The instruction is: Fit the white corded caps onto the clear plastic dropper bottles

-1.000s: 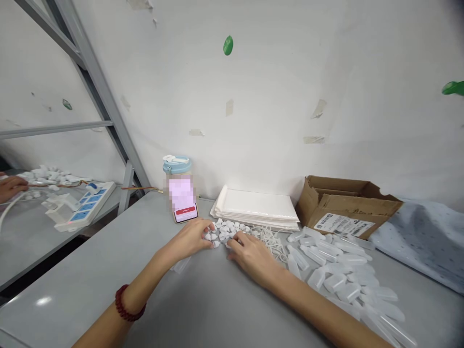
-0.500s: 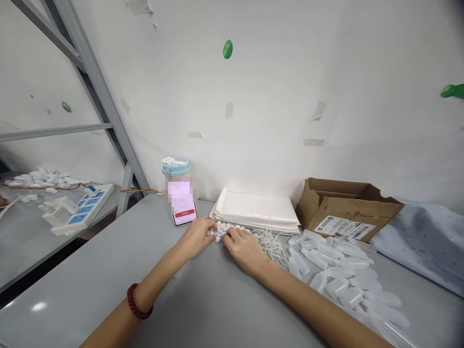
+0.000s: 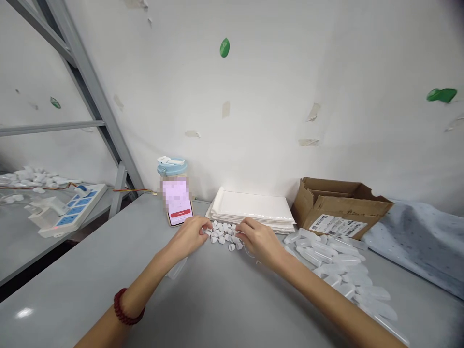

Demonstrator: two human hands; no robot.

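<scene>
Well — white caps [image 3: 222, 233] between hands [image 3: 189, 237] [image 3: 261, 242].

White wall [image 3: 268, 92] stands beyond the grip, green leaf-like patches [image 3: 224, 47] and tape scraps [image 3: 309, 142] (ragged ones) on it. Gray tabletop [image 3: 217, 309] runs under grip, glare spot [image 3: 24, 313] near-left. Metal frame [image 3: 76, 48] rises left of grip, second table [image 3: 25, 253] farther left.

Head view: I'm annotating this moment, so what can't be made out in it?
In the head view:
Whether left hand or right hand grips white caps: fingers hide it.
Phone, upper screen: pixelated.
Cardboard box, floor: hidden by walls.
Label, print: too small.
</scene>
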